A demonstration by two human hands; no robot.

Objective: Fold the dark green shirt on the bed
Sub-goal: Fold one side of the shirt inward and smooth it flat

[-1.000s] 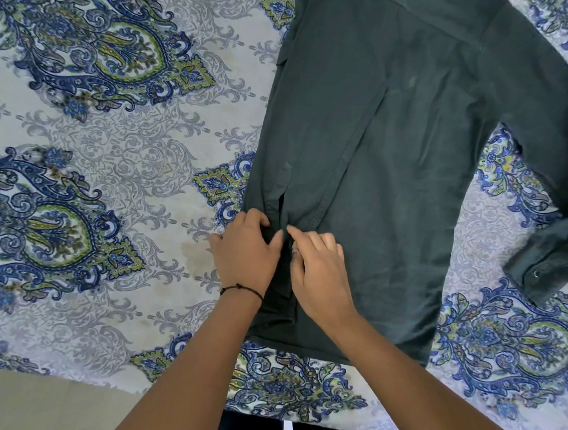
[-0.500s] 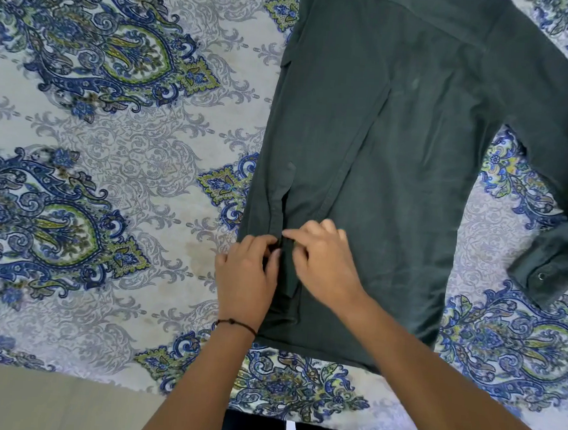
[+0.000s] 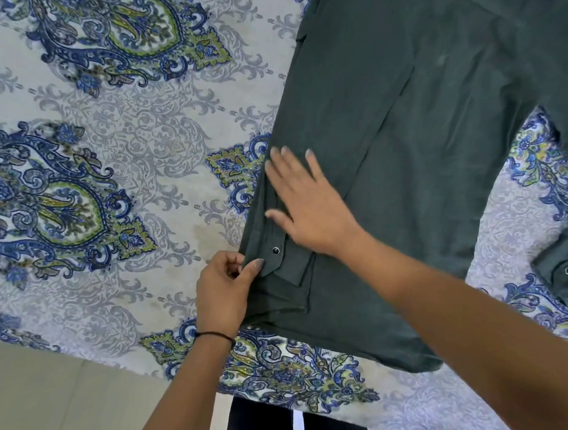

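The dark green shirt [image 3: 412, 156] lies flat on the patterned bedsheet [image 3: 114, 138], its hem near the bed's near edge. The left hand [image 3: 223, 294] pinches the shirt's left edge beside a snap button [image 3: 275, 250], while the right hand [image 3: 306, 203] presses open-palmed on the fabric just above. Bare sheet stretches wide to the left; the cuffed sleeve [image 3: 562, 268] lies at the right border.

The bed [image 3: 122, 112] is covered by a white sheet printed with grey scrollwork and blue-and-green paisley medallions. Its near edge runs across the bottom of the view, with pale floor [image 3: 48, 396] beyond it at the near left. The dark green shirt [image 3: 412, 156] lies flat on the right half, one cuffed sleeve [image 3: 565, 262] lying out to the far right.
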